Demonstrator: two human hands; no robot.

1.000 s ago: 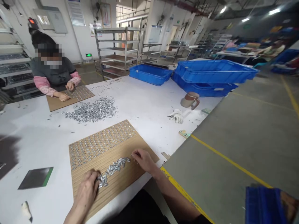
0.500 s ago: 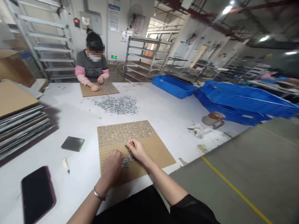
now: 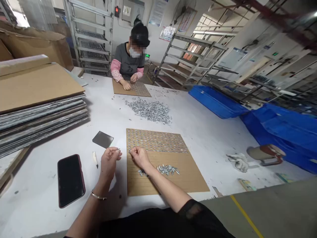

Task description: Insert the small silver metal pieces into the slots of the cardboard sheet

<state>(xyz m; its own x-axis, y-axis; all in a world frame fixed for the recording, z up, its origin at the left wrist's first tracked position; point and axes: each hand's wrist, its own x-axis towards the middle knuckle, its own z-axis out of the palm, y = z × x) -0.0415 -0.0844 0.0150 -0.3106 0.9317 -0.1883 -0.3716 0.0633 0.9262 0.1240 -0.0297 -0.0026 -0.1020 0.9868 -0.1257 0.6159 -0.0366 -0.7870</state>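
A brown slotted board lies in front of me, its far half filled with rows of small silver metal pieces. A loose cluster of the same pieces rests on its bare near half. My right hand is closed in a pinch at the board's left edge, at the near end of the filled rows. My left hand hovers just left of the board, fingers curled, pinching a small silver piece.
A black phone, a dark card and a small white tool lie to my left. Stacked boards fill the left. A large pile of pieces sits mid-table. A co-worker works opposite. Blue bins stand right.
My view swung left. Both hands left the loose cluster and moved to the board's left edge; the left hand now sits off the board.
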